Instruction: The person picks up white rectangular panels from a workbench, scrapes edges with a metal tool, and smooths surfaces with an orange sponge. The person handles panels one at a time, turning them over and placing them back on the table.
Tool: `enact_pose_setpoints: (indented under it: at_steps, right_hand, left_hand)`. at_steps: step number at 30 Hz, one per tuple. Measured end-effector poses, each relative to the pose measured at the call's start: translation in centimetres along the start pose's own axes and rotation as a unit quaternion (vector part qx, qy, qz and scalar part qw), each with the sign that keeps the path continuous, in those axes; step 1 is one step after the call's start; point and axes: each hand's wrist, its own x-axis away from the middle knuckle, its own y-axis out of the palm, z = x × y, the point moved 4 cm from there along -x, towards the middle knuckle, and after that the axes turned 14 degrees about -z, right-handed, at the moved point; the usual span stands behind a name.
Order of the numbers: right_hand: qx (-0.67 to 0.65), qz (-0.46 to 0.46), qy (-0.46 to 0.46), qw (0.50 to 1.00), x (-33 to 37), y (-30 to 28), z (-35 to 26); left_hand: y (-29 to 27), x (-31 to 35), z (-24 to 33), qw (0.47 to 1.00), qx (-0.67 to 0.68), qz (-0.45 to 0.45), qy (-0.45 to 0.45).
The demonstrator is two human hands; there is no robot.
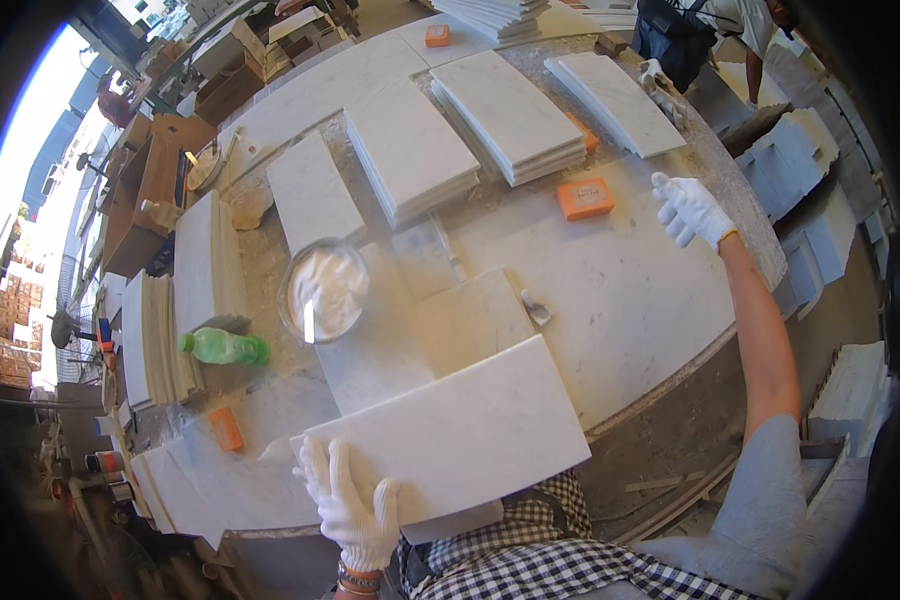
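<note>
Steadying white slab (470,430): press lightly with left hand (355,505), fingers spread over slab's left end
Right hand (694,211): loosely open fingers, beyond slab

We take this for a workshop that handles stone or tile. Stacks of flat white slabs (410,150) stand across a big counter (650,300), with pale grit (262,290) scattered around them. Among the stacks we see a bowl (363,305) of white paste (328,275) and small orange blocks (584,199). The left hand (348,495) and right hand (695,210) wear white work gloves (370,545). Brown boxes (150,190) crowd behind, another person (740,25) is nearby, and we notice one side opening to daylight (30,150).
</note>
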Motion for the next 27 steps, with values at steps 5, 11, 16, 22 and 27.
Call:
enact_pose_setpoints:
  at_steps: [5,11,16,22,27]
  right_hand:
    - [0.346,-0.065,-0.238,0.905,10.9,12.1,-3.8]
    - [0.440,0.023,-0.328,0.836,21.2,20.3,-6.3]
    - [0.523,-0.009,-0.269,0.809,22.1,24.8,-7.5]
    - [0.534,-0.018,-0.180,0.826,18.7,29.5,-13.3]
    - [0.484,-0.158,-0.444,0.737,23.6,43.9,-18.7]
  left_hand:
    - [0.1,-0.2,-0.6,0.997,0.037,0.061,0.023]
    - [0.0,3.3,-3.0,0.971,0.174,0.161,0.041]
    - [0.5,8.1,-7.4,0.956,0.220,0.194,-0.027]
    - [2.8,11.9,-11.3,0.926,0.307,0.181,-0.122]
    - [3.1,12.2,-11.3,0.895,0.373,0.162,-0.181]
